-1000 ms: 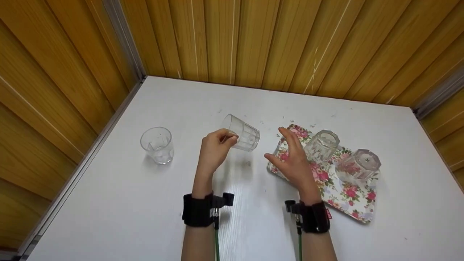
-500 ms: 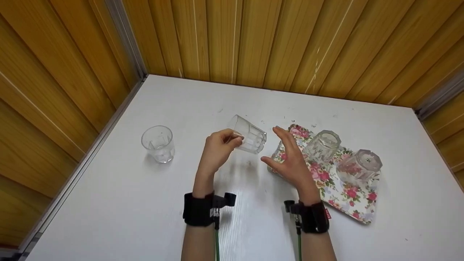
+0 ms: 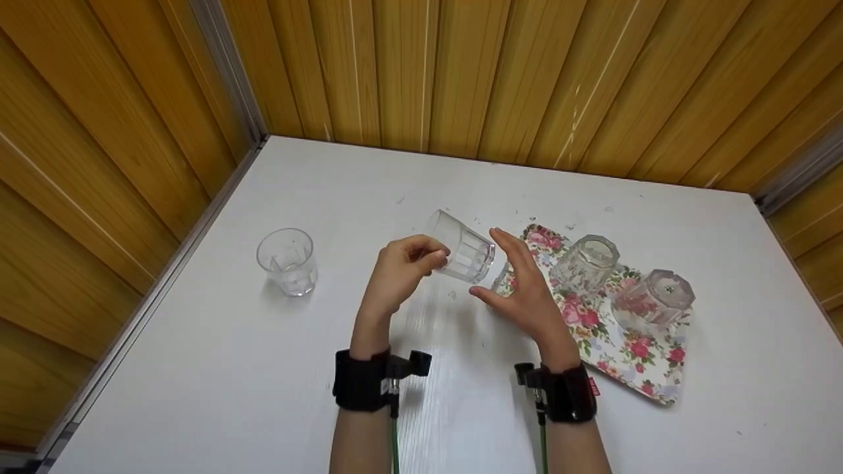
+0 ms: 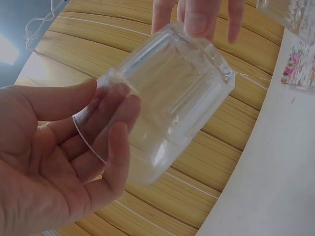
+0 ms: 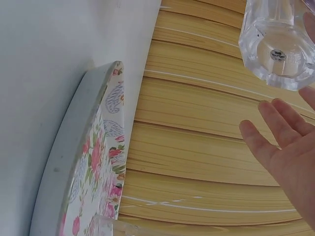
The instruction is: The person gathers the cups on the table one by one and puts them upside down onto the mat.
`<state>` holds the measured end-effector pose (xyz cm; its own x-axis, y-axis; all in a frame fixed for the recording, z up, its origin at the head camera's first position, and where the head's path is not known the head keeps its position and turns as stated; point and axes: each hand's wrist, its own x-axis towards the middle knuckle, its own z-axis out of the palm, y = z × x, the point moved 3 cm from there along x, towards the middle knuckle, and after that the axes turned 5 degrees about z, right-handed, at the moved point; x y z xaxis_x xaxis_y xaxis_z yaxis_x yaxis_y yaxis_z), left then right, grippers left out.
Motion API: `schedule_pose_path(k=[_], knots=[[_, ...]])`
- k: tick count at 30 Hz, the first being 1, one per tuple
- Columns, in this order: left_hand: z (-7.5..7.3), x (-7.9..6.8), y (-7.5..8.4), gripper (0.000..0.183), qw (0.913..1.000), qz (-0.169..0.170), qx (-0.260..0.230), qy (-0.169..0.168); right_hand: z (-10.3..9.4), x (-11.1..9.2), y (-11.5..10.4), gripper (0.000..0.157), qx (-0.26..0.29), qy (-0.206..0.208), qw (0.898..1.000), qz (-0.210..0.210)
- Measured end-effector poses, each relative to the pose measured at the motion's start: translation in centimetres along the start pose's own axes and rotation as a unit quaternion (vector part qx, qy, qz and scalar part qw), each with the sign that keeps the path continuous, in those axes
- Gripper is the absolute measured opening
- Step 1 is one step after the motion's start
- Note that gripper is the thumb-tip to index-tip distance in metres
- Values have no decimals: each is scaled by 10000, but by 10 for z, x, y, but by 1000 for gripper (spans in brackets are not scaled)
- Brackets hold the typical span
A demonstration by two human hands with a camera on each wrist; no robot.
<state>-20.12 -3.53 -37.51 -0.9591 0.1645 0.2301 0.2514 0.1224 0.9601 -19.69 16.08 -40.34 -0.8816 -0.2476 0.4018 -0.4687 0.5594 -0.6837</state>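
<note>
A clear faceted drinking glass (image 3: 466, 253) is tilted over the table, its mouth to the left and its base to the right. My left hand (image 3: 405, 270) pinches it at the rim, the thumb outside and fingers seen through the wall in the left wrist view. At the base end, my right hand (image 3: 527, 289) is spread, thumb and fingers apart on either side. In the right wrist view the right fingers (image 5: 275, 128) are straight, right by the glass's base (image 5: 283, 56).
Right of the hands lies a floral tray (image 3: 639, 378) bearing two upside-down glasses, one (image 3: 586, 263) behind the other (image 3: 655, 299). Another glass (image 3: 288, 262) stands upright on the white table (image 3: 230, 395) at left. Wood-look panels (image 3: 454, 79) border the table.
My left hand has carried the tilted glass rightward, toward the tray. My right hand has shifted slightly left, so its fingertips now stand at the glass's base.
</note>
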Motion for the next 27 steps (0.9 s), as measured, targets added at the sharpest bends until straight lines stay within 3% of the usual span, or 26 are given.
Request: schedule_pose_path(k=[2, 6, 9, 27], knots=[[0, -3, 9, 13, 10000, 3, -76, -46, 0, 0, -1, 85, 7, -7, 10000, 21], [1, -3, 10, 14, 9996, -4, -250, -150, 0, 1, -2, 87, 24, 5, 10000, 29], [4, 1, -1, 15, 9992, 16, -339, -209, 1, 1, -3, 88, 48, 22, 10000, -13], [6, 1, 0, 13, 9963, -24, -758, -411, 1, 0, -5, 91, 143, 66, 9998, -149]])
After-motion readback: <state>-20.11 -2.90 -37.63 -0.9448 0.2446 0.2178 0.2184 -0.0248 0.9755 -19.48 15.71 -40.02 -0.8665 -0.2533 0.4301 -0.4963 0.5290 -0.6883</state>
